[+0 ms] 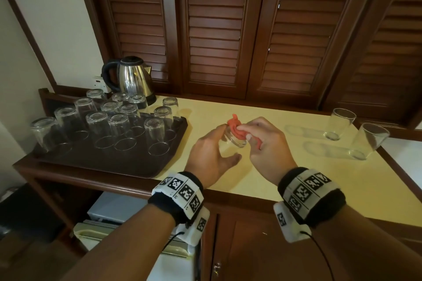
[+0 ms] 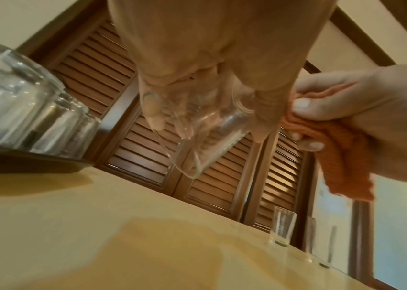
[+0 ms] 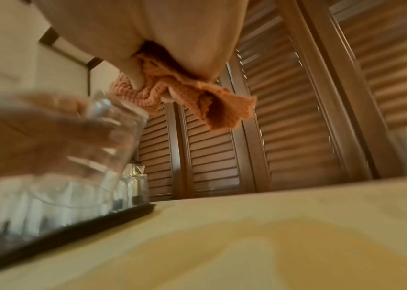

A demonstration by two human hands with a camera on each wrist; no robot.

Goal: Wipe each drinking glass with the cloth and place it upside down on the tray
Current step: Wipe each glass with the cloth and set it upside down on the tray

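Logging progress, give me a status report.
Left hand holds glass; right hand wiping with cloth. Two glasses wait upright. Tray path clear.

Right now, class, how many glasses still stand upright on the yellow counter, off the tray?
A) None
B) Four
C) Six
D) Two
D: two upright glasses, one and another, stand at the far right of the yellow counter, while the rest sit upside down on or beside the tray and one glass is in the left hand.
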